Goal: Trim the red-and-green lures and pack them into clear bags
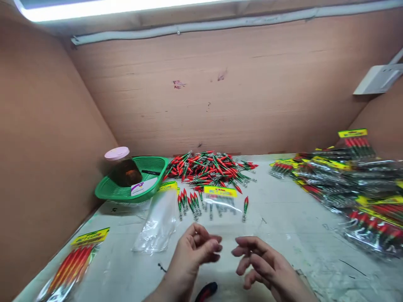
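My left hand (195, 253) is held above the front middle of the table, fingers loosely curled with nothing visible in them. To its right, my right hand (266, 264) has its fingers bent and apart, also empty. Just beyond both hands lies a clear plastic bag with a yellow header (220, 191), with several lures showing through or beneath it. Several red and green fishing lures (189, 202) lie left of that bag. A single lure (246, 207) is on its right. Between my wrists, near the bottom edge, is a dark red and black handle-like thing (207, 291), partly out of view.
A large heap of lures (209, 167) lies against the back wall. At left stand a green basket (163, 167) holding a lidded jar (124, 170), flat clear bags (159, 222) and a packet of orange-red lures (74, 262). Filled lure packets (340, 178) are piled at right.
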Available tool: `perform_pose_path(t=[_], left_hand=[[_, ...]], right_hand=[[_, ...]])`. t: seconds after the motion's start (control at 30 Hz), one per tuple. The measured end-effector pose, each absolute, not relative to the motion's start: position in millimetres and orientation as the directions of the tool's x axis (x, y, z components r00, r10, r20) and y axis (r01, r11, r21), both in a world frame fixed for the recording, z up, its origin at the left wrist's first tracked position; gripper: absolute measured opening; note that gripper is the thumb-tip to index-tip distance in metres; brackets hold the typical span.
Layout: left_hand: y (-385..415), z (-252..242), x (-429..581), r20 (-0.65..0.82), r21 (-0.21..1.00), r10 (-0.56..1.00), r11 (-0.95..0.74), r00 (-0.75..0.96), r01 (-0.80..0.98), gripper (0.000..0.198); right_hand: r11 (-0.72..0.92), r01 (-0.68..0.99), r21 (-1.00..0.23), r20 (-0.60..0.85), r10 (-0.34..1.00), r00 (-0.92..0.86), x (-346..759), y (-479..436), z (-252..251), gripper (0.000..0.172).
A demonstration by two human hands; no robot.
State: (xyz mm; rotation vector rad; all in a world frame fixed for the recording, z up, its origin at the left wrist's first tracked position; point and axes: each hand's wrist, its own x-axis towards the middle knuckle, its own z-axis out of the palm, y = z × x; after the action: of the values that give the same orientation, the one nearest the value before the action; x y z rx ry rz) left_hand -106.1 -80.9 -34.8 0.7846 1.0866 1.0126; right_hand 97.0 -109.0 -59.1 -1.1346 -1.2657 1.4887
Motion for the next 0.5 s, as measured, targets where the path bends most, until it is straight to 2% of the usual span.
perform_pose_path(t=[0.07, 0.13, 0.23, 0.3, 0.37, 0.5], left_hand=[[-87, -39, -88, -0.353, 0.857, 0.900, 0.420, 0.255, -0.298, 0.046], [-81, -39, -84, -0.397, 0.825, 0.867, 0.481, 0.302, -0.297, 0.051], [-59, -37, -92, -0.477, 0.772, 0.855, 0.518, 0.202, -0.369, 0.036], [-46, -36, -96, -0.505, 0.744, 0.858, 0.488, 0.093, -0.457, 0.027], [-40, -36, -98, -0.522, 0.725, 0.852, 0.461, 0.029, -0.512, 0.023], [-41, -38, -97, -0.540, 0.685, 0.841, 0.454, 0.021, -0.570, 0.021]], right_hand=[[-0.192, -0.105, -0.976, -0.156, 0.947, -0.280, 85, -103, -53, 0.041], [-0.117, 0.080, -0.990, -0.138, 0.924, -0.356, 86, -92, -52, 0.041], [0.113, 0.419, -0.901, -0.031, 0.947, -0.321, 103, -67, -57, 0.042], [0.176, 0.560, -0.810, 0.070, 0.976, -0.206, 115, -47, -66, 0.031], [0.199, 0.644, -0.739, 0.131, 0.980, -0.151, 122, -29, -76, 0.021], [0.279, 0.726, -0.628, 0.203, 0.960, -0.193, 126, -20, -85, 0.010]])
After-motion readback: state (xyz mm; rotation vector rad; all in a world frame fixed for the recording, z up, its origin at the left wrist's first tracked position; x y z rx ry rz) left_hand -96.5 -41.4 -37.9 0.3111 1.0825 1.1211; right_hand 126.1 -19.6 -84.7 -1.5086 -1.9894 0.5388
